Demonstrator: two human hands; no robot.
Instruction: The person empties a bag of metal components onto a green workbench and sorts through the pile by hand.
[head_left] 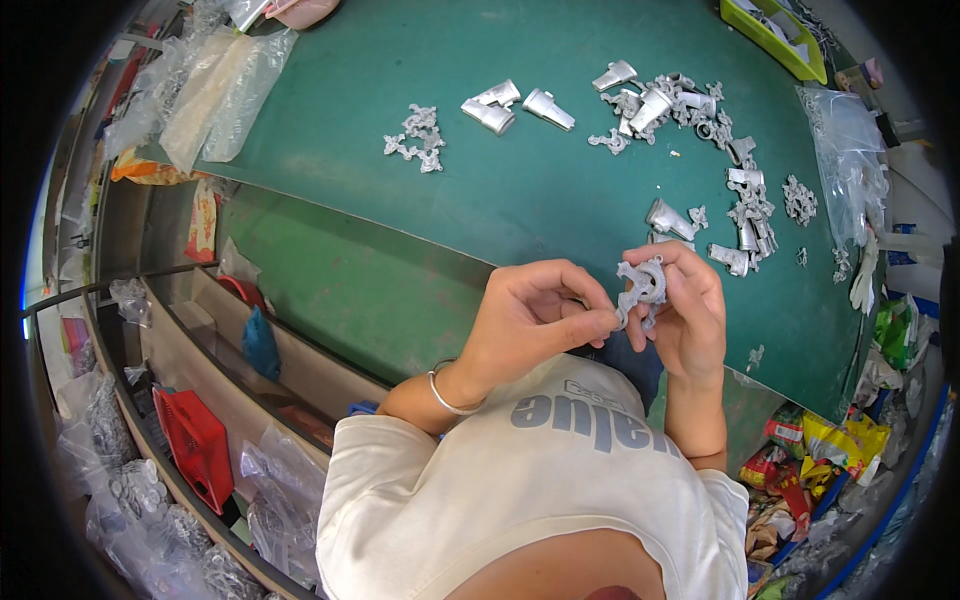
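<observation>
Both my hands hold small grey cast metal pieces (640,285) close to the table's near edge. My left hand (540,315) pinches the left side of the pieces between thumb and fingertips. My right hand (690,310) grips their right side, with the fingers curled behind. Whether it is one piece or two pressed together I cannot tell. Just beyond my right hand lie silver tapered metal tubes (668,218) and a heap of mixed tubes and small castings (750,215). Farther left sit a few more tubes (548,109) and a small group of grey castings (420,138).
The green table (340,130) has its near edge in front of me. A yellow-green bin (775,40) stands at the far right, above clear plastic bags (845,150). More plastic bags (225,95) lie at the left. A red basket (195,450) sits lower left.
</observation>
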